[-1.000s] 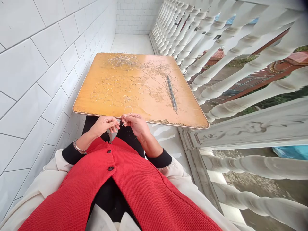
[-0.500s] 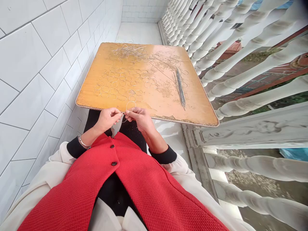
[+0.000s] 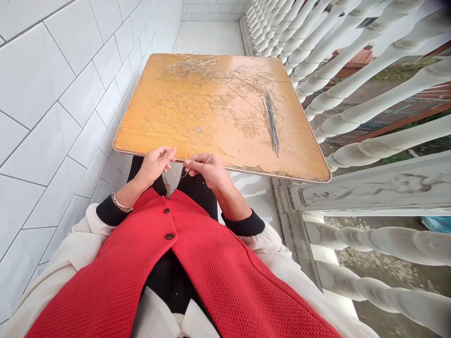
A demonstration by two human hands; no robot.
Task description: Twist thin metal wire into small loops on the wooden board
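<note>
My left hand (image 3: 155, 163) and my right hand (image 3: 206, 169) meet at the near edge of a worn yellow board (image 3: 246, 141). Both pinch a thin piece of wire (image 3: 183, 165) bent into loops; one loop rises over the board's edge and one hangs between my fingertips. Several finished wire rings (image 3: 179, 117) lie in rows on the board's left half. A tangle of loose wire (image 3: 192, 65) sits at the far edge. A bundle of straight wire rods (image 3: 272, 122) lies on the right side.
A white tiled wall (image 3: 52, 94) runs close along the left. White stone balusters (image 3: 352, 75) and a carved rail (image 3: 380, 188) close off the right. A tiled floor strip (image 3: 211, 35) extends beyond the board. My red vest (image 3: 183, 281) fills the foreground.
The view has shifted so the board sits higher and further right. My hands rose slightly towards the board's edge and keep working the same wire.
</note>
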